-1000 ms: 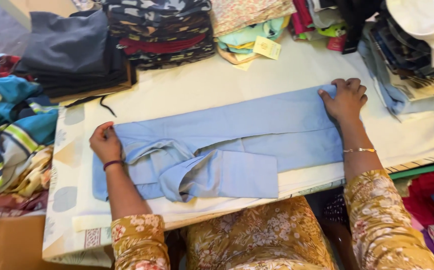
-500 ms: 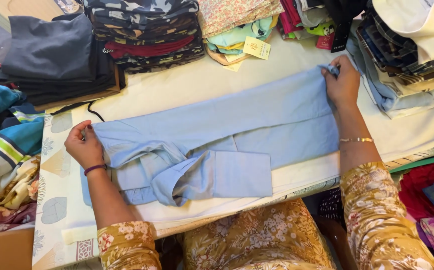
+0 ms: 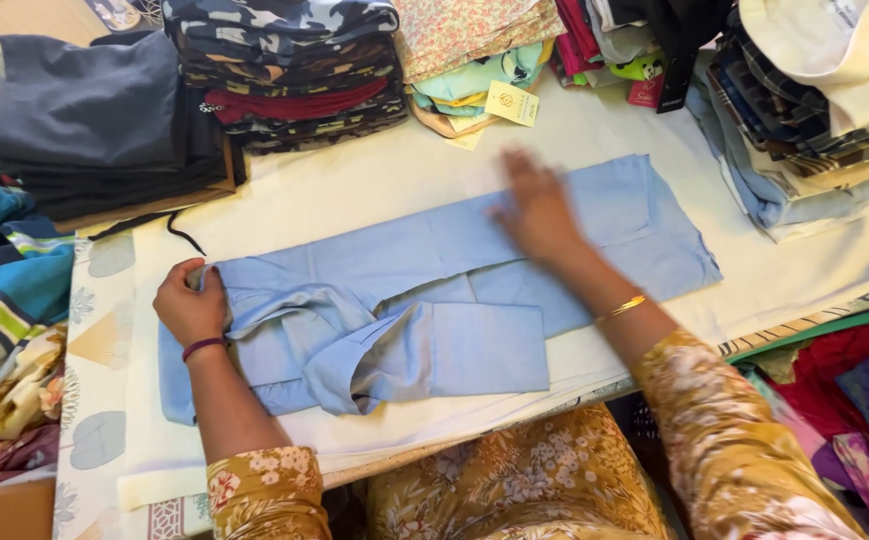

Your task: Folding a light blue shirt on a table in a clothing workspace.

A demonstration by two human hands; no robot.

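You are folding the blue shirt (image 3: pixel 435 300) on the surface (image 3: pixel 355 190): left hand (image 3: pixel 190 305) grips its edge, right hand (image 3: pixel 535 215) lies open and flat on it, so I think a neat fold is next.

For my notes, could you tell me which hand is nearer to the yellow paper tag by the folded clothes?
Right. The right hand lies on the light blue shirt just below the yellow tag; the left hand holds the shirt's far left end.
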